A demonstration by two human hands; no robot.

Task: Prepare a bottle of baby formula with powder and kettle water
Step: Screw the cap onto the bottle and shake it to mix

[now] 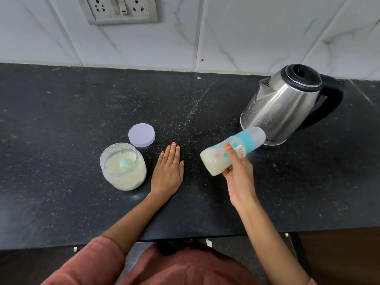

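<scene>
The capped clear baby bottle with teal collar [232,150], milky and tilted above the counter, is gripped by the right hand [238,173]; mixing appears nearly done. The left hand [167,170] is laid flat, empty.

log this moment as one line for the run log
right hand: holds tilted capped baby bottle of milky liquid | left hand: flat on black counter | clear powder jar: open, white lid beside
</scene>
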